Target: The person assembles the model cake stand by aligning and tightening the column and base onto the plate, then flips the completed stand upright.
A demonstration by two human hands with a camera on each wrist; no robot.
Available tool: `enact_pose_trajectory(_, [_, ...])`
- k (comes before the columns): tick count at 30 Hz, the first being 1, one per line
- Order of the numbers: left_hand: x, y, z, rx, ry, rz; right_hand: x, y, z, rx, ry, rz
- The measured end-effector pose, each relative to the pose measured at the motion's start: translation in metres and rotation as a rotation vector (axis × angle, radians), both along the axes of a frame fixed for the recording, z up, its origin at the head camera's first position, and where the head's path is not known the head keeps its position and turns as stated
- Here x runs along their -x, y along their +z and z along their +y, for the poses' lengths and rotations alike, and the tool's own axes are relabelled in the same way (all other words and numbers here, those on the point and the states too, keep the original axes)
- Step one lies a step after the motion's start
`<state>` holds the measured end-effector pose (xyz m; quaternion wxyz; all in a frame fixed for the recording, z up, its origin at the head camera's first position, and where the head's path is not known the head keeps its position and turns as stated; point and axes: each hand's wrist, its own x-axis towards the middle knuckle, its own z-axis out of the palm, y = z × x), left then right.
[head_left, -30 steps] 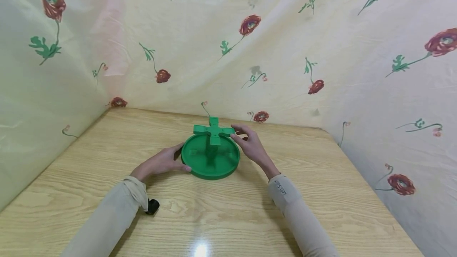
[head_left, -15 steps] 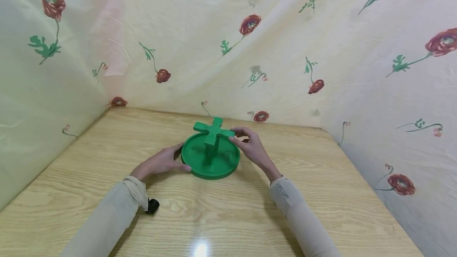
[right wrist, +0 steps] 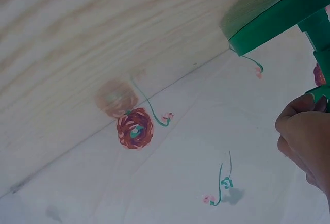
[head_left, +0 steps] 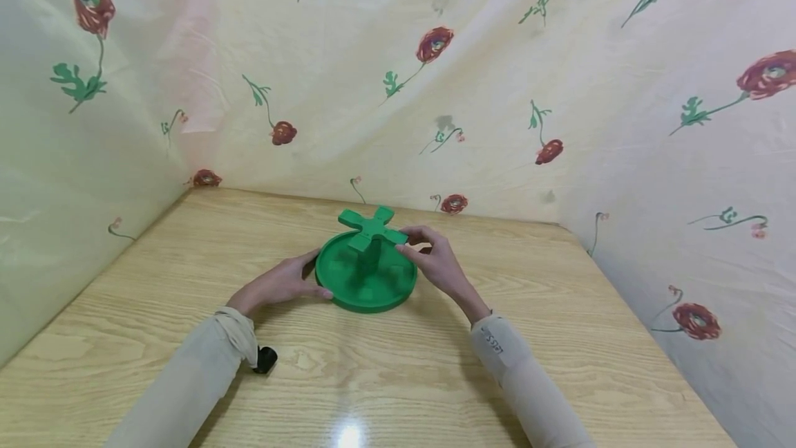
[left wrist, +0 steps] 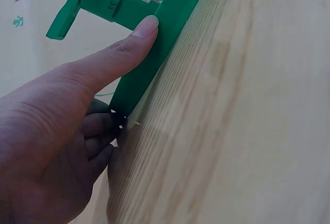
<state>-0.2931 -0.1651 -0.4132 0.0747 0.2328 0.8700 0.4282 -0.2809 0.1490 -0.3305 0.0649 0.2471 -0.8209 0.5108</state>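
Note:
A round, shallow green tray [head_left: 367,299] with a raised rim sits on the table, a post [left wrist: 105,1] rising from its middle. On top of the post is a four-armed green cross piece [head_left: 373,227]. My left hand [head_left: 282,283] holds the tray's left rim, thumb on the near side and fingers behind, as the left wrist view also shows. With thumb and fingers, my right hand [head_left: 440,263] pinches the end of the cross's right arm. In the right wrist view, the fingertips [right wrist: 301,105] hide much of that arm.
The wooden table [head_left: 385,379] runs back to a flower-printed cloth [head_left: 348,75] that hangs behind and on both sides. A small black object [head_left: 266,360] shows beside the left sleeve.
The cross piece has turned clockwise as seen from above, with my right hand drawing its right arm slightly nearer. My left hand and the tray have stayed put.

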Motion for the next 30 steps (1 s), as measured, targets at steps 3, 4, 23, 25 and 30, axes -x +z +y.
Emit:
enact_pose_trajectory(3, [0.0, 0.0, 0.0, 0.005, 0.006, -0.004, 0.0, -0.002, -0.001, 0.005, 0.004, 0.007])
enact_pose_trajectory(4, [0.0, 0.0, -0.001, 0.008, 0.005, 0.0, 0.002, -0.005, -0.001, 0.006, 0.003, 0.006])
enact_pose_trajectory(23, [-0.001, 0.001, 0.001, 0.008, -0.003, 0.003, 0.016, -0.033, 0.003, 0.034, -0.019, 0.047])
enact_pose_trajectory(25, [-0.001, 0.001, 0.001, 0.011, -0.001, 0.004, 0.014, -0.034, 0.002, 0.026, -0.02, 0.054])
enact_pose_trajectory(30, [-0.001, 0.0, -0.001, 0.017, 0.004, 0.006, 0.009, -0.033, 0.001, -0.008, -0.002, 0.057])
